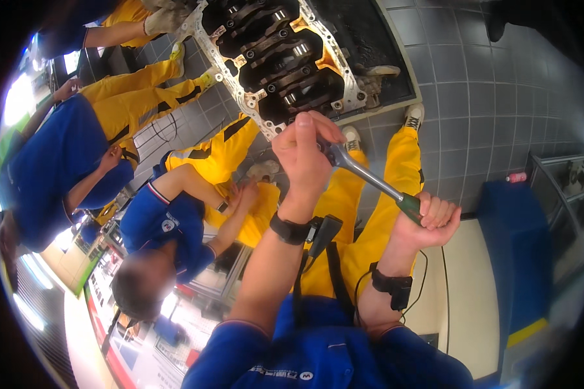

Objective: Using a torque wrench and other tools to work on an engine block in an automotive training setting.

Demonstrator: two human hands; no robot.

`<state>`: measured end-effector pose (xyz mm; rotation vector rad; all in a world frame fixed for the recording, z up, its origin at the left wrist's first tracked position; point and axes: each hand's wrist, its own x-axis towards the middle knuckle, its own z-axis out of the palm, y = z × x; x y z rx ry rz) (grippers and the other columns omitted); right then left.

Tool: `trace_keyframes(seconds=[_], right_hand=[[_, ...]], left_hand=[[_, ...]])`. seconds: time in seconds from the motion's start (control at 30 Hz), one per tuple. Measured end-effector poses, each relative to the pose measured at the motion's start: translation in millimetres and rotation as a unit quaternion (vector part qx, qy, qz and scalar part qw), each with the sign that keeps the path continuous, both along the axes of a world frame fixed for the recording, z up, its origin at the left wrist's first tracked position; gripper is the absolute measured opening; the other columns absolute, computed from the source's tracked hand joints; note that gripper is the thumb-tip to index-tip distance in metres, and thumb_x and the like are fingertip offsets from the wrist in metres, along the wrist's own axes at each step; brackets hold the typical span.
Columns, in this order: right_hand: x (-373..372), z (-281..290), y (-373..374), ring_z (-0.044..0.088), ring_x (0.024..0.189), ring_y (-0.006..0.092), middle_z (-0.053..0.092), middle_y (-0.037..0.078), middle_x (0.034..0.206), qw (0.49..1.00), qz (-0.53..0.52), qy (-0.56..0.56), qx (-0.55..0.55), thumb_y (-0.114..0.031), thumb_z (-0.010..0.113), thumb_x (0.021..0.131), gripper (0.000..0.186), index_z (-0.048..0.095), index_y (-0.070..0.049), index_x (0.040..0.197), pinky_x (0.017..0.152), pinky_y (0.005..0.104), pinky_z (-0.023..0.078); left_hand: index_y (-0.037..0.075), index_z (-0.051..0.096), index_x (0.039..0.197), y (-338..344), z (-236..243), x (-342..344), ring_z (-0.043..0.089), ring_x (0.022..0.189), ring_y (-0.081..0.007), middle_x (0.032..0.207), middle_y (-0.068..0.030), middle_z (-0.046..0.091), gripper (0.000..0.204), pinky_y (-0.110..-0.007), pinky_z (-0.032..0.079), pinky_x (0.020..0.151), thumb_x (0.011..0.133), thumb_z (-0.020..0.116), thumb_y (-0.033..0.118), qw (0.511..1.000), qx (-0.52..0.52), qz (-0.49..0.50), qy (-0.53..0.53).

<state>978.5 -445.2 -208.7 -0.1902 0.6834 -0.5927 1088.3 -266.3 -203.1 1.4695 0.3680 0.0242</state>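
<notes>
An engine block (pixel 336 65) with its crankshaft (pixel 279 48) exposed sits over a black tray (pixel 389 42) at the top centre. At the block's near edge, my left hand (pixel 302 155) is closed around the head end of a steel ratchet wrench (pixel 363 172), fingers curled over it, so what the head sits on is hidden. My right hand (pixel 428 220) grips the wrench's dark green handle, lower and further right. The wrench slants from the block down toward my right side. Both my wrists carry black strapped devices.
Co-workers (pixel 169 207) in blue shirts and yellow trousers crowd the left, one with a gloved hand (pixel 162 21) at the block. A grey tiled floor (pixel 461 97) lies right of the block. A blue padded object (pixel 512 259) and a metal frame (pixel 551 201) stand at the right.
</notes>
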Motion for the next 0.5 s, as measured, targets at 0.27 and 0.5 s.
trace_keyframes(seconds=[0.27, 0.5], right_hand=[[5.6, -3.2, -12.6, 0.025, 0.042, 0.0109, 0.029, -0.004, 0.048, 0.999, 0.036, -0.022, -0.014, -0.027, 0.034, 0.11, 0.049, 0.032, -0.019, 0.062, 0.052, 0.0298, 0.033], [36.7, 4.5, -34.9, 0.026, 0.042, 0.0106, 0.027, -0.004, 0.047, 0.993, 0.119, 0.011, -0.007, -0.025, 0.035, 0.11, 0.05, 0.031, -0.02, 0.06, 0.052, 0.0297, 0.032]], left_hand=[[-0.002, 0.054, 0.07, -3.0, 0.1, -0.3, 0.059, 0.063, -0.0228, 0.07, -0.0167, 0.062, 0.053, -0.033, 0.048, 0.061, 0.112, 0.036, 0.025, 1.0, 0.008, 0.011, -0.018], [-0.001, 0.053, 0.07, -10.4, 0.2, -0.9, 0.06, 0.064, -0.0229, 0.072, -0.0175, 0.063, 0.051, -0.033, 0.049, 0.063, 0.111, 0.037, 0.025, 0.998, 0.005, 0.065, -0.008]])
